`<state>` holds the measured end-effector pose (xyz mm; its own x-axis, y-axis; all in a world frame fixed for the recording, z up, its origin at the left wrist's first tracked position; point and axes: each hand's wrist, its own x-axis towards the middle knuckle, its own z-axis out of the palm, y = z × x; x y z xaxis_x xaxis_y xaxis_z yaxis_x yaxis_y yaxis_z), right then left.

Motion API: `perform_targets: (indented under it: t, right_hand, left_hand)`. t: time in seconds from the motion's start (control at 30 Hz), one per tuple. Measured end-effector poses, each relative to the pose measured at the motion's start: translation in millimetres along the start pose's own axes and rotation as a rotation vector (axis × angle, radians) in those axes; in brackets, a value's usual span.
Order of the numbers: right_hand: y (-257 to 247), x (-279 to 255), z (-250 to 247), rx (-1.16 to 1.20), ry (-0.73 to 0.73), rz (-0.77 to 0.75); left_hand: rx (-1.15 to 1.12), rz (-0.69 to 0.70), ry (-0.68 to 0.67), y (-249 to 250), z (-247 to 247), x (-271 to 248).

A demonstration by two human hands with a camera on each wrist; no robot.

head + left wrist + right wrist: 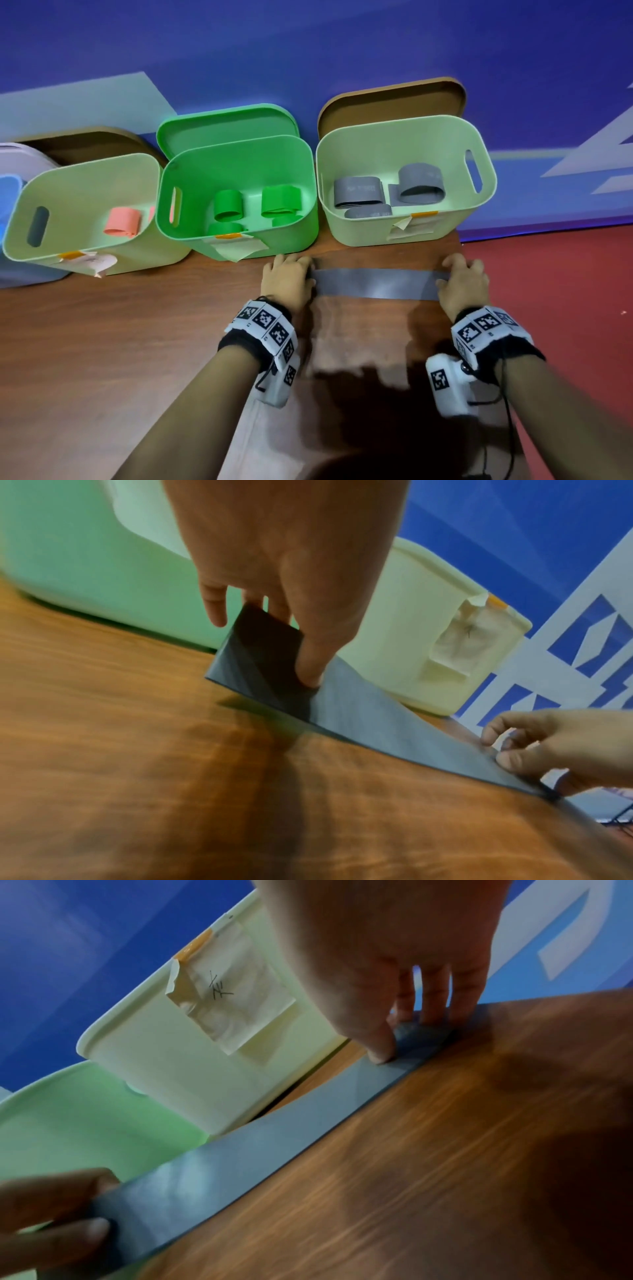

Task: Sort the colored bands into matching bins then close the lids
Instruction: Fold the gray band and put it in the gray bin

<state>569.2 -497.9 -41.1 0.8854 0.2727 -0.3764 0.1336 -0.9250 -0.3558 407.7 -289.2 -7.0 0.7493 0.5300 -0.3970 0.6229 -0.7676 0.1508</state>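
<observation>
A long grey band [376,282] lies stretched flat on the wooden table, just in front of the pale green bin [359,233] that holds several grey bands [358,190]. My left hand [301,272] pinches the band's left end. In the left wrist view that end of the grey band [359,718] is turned up between thumb and fingers of the left hand [277,642]. My right hand [452,274] grips the other end at the table's right edge. In the right wrist view the right hand [407,1037] has its thumb on the grey band [240,1150] and its fingers curled over the tip.
A bright green bin [191,236] holds green bands [227,204]; a pale green bin [137,260] on the left holds a pink band [123,222]. A blue bin [7,205] shows at far left. Open lids [390,102] lean behind the bins. Red floor [548,308] lies past the right edge.
</observation>
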Motion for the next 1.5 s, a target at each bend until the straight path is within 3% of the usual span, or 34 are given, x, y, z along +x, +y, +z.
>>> perform_targets:
  t: [0.13,0.3,0.47,0.6,0.7,0.83,1.0,1.17,1.3,1.4,1.5]
  right_hand:
    - [1,0,-9,0.062,-0.007,0.027]
    - [-10,-10,-25,0.122,0.006,0.043]
    - [-28,-32,-42,0.302,0.189,-0.039]
    - [-49,-54,-63,0.371,0.229,-0.096]
    - [-75,-75,-84,0.400,0.293,-0.245]
    - [-124,-114,-112,0.421,0.423,-0.579]
    - [-183,-160,-140,0.388,0.453,-0.880]
    - [-227,-201,-162,0.266,0.335,-1.105]
    - [-256,-232,-173,0.147,0.268,-1.252]
    - [-273,-250,-175,0.106,0.250,-1.316]
    - [-290,-266,-178,0.101,0.245,-1.344]
  left_hand:
    - [-0.123,0.029,0.000,-4,-20,-13]
    - [-0.112,0.037,0.107,-4,-43,-34]
    - [-0.133,0.056,0.208,-14,-66,-54]
    - [-0.191,0.064,0.327,-27,-85,-76]
    - [-0.191,0.047,0.389,-40,-99,-92]
    - [-0.122,0.058,0.506,-57,-117,-110]
    - [0.030,0.116,0.611,-75,-146,-125]
    - [-0.052,0.072,0.557,-95,-165,-132]
    - [-0.293,0.229,0.596,-103,-186,-149]
    - [-0.311,0.288,0.633,-102,-205,-166]
    - [-0.532,0.379,0.453,-103,-221,-186]
